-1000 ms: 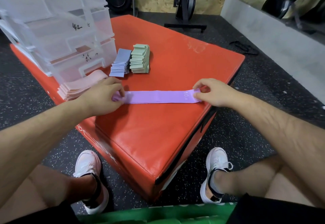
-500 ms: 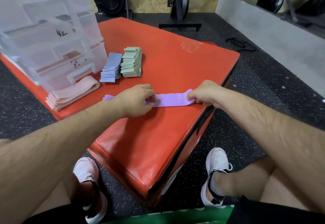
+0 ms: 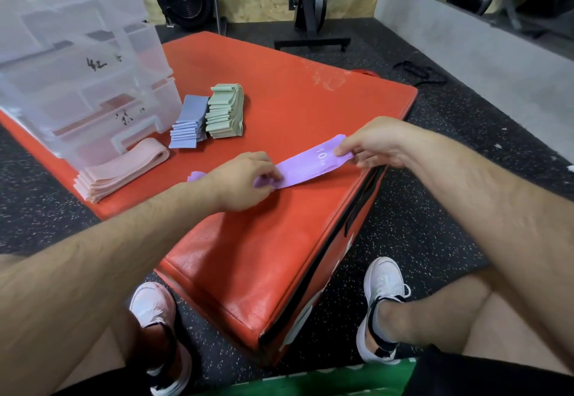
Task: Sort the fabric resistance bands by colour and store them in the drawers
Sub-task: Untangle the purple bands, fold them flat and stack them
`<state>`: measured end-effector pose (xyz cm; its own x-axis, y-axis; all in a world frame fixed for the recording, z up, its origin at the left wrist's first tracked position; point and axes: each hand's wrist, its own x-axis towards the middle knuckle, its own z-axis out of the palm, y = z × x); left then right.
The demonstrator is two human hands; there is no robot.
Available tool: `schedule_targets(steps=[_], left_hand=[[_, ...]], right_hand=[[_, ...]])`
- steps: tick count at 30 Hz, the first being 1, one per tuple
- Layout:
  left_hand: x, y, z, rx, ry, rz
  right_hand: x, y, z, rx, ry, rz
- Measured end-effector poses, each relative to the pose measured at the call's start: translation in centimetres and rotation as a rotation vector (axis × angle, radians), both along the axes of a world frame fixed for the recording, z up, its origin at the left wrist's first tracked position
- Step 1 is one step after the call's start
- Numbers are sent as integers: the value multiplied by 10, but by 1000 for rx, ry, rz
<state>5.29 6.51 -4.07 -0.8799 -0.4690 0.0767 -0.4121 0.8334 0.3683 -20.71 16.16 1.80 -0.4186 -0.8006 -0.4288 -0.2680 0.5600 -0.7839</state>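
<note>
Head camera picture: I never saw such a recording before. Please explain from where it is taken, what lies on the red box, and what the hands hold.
No machine: a person wears the camera on the head, so you look down at their own arms. On the red padded box lie piles of pink bands, blue bands and green bands, beside a clear drawer unit. Both hands pinch one purple band: the left hand near its middle, the right hand at its end.
</note>
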Motion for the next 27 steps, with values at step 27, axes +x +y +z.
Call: schedule_targets(steps=[27], left_hand=[[84,-25,15,109,40,342]], right_hand=[[161,-83,-5,60,36,377]])
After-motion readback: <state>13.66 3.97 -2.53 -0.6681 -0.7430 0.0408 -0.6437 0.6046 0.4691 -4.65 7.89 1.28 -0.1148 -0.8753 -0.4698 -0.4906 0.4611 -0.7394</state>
